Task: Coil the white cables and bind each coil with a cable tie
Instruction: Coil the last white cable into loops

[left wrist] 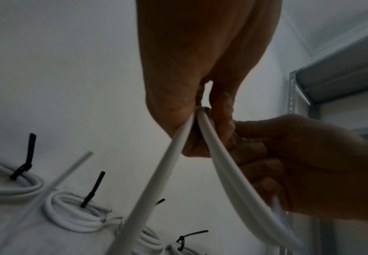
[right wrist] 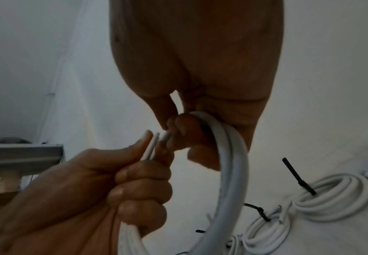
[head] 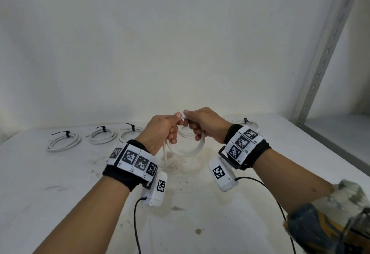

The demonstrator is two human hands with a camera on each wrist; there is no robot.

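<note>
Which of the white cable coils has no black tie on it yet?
The coil held in both hands, above the table. The coils lying on the table, like the leftmost one, each carry a black tie.

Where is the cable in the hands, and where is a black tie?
cable (head: 197, 149): head view, bottom of the hanging loop.
tie (head: 103, 128): head view, on the second coil from the left.
left hand (head: 163, 131): head view, back of the hand.

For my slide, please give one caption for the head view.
Both hands, left and right, coil a white cable above the white table.
</note>
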